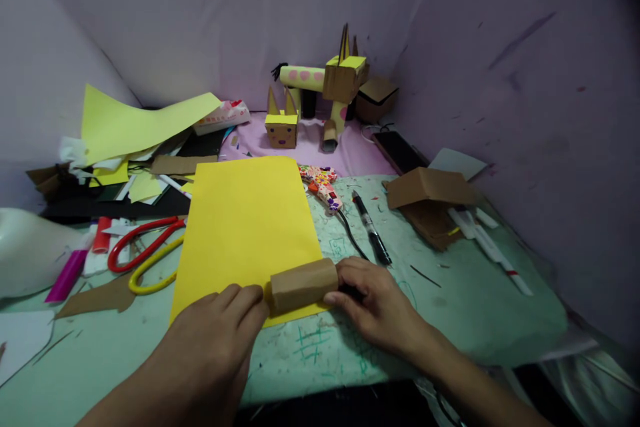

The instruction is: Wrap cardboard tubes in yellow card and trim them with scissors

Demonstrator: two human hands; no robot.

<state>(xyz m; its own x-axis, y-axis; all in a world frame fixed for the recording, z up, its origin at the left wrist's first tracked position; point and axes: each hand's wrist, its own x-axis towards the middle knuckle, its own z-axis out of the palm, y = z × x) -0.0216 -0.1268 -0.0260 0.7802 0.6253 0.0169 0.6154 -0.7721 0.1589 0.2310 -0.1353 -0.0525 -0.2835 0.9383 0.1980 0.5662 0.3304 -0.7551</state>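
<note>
A short brown cardboard tube [304, 284] lies on its side across the near edge of a yellow paper sheet [245, 227] on the green cutting mat [450, 300]. My left hand [215, 340] rests flat on the sheet's near left corner, its fingertips touching the tube's left end. My right hand [377, 303] has its fingers curled around the tube's right end, holding it against the paper.
Red and yellow scissors [145, 253] lie left of the sheet, a patterned glue gun [323, 188] and a black marker [371, 235] to its right. Folded cardboard pieces [430, 197] and white sticks [487, 243] sit further right. Cardboard animal figures [320, 103] stand at the back, paper scraps [130, 147] at the left.
</note>
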